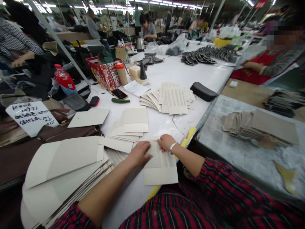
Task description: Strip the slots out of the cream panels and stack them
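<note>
In front of me a pale cardboard panel (pixel 160 176) with long raised strips lies at the table's near edge. A smaller card piece (pixel 152 160) rests on its left part. My left hand (pixel 139 153) lies on the left side of these pieces, thumb and fingers apart. At the panel's upper part, my right hand (pixel 166 143), with a bracelet at the wrist, has its fingers curled and pinched on the panel. Just beyond my hands is a fanned stack of plain cards (pixel 135 119). Farther off sits a pile of strip-marked panels (pixel 176 98).
Large curved boards (pixel 64 159) are stacked at left. Around the table stand a red bottle (pixel 64 79), a patterned box (pixel 105 73), a phone (pixel 119 93), a cucumber (pixel 120 100) and a black case (pixel 203 91). A co-worker in a red apron (pixel 254 68) sits at right.
</note>
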Motion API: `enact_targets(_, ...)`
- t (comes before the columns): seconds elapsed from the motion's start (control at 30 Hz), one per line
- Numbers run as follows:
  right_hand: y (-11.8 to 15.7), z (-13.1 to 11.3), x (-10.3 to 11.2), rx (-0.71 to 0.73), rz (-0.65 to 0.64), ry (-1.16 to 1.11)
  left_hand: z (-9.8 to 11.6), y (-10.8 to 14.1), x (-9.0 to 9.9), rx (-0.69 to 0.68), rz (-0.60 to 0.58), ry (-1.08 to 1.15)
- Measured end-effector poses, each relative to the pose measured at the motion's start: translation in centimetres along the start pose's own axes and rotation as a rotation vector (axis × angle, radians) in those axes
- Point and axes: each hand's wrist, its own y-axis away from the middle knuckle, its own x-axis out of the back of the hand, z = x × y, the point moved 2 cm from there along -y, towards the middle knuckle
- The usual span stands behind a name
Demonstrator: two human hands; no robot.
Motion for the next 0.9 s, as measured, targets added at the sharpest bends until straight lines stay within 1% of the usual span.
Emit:
enact_targets(0.07, 0.7, -0.4, 0.0, 0.050, 0.119, 0.122, 0.3, 0.6, -0.1, -0.060, -0.079, -0.136)
enact_targets(0.17, 1.3, -1.1, 0.1, 0.145, 0.362, 0.265, 0.5, 0.3, -0.1, -0.087, -0.153, -0.276)
enact_targets(0.2, 1.2, -1.4, 0.1, 0.177, 0.405, 0.288, 0.5, 0.1, -0.1, -0.090, -0.168, -0.309)
enact_targets(0.23, 1.1, -1.7, 0.1, 0.202, 0.411, 0.302, 0.5, -0.1, -0.1, -0.094, -0.178, -0.336)
enact_targets(0.27, 0.8, -2.0, 0.1, 0.220, 0.381, 0.318, 0.6, -0.4, -0.1, -0.099, -0.186, -0.359)
enact_targets(0.37, 0.4, -2.9, 0.1, 0.208, 0.219, 0.403, 0.7, -0.8, -0.1, -0.100, -0.206, -0.397)
enact_targets(0.4, 0.6, -3.2, 0.1, 0.210, 0.175, 0.435, 0.8, -0.9, -0.1, -0.093, -0.212, -0.400)
enact_targets(0.47, 1.7, -3.7, 0.1, 0.250, 0.132, 0.476, 0.8, -0.8, -0.1, -0.075, -0.222, -0.392)
enact_targets(0.53, 3.2, -4.0, 0.1, 0.315, 0.159, 0.466, 0.8, -0.5, 0.0, -0.062, -0.221, -0.373)
enact_targets(0.6, 4.9, -4.1, 0.1, 0.377, 0.245, 0.424, 0.7, -0.1, 0.0, -0.061, -0.218, -0.349)
enact_targets(0.67, 6.8, -3.7, -0.5, 0.394, 0.288, 0.383, 0.7, 0.2, 0.1, -0.052, -0.220, -0.329)
enact_targets(0.7, 7.8, -3.4, -1.3, 0.399, 0.267, 0.361, 0.7, 0.3, 0.1, -0.045, -0.224, -0.321)
enact_targets(0.73, 9.0, -2.9, -2.3, 0.413, 0.203, 0.334, 0.7, 0.3, 0.1, -0.041, -0.230, -0.315)
enact_targets(0.83, 12.9, -1.1, -6.5, 0.543, -0.092, 0.216, 0.9, 0.3, 0.0, -0.033, -0.246, -0.290)
enact_targets(0.87, 14.2, -0.6, -7.8, 0.582, -0.158, 0.165, 1.0, 0.3, 0.0, -0.026, -0.249, -0.280)
enact_targets(0.9, 15.3, -0.1, -8.7, 0.603, -0.198, 0.110, 1.0, 0.3, -0.1, -0.015, -0.250, -0.270)
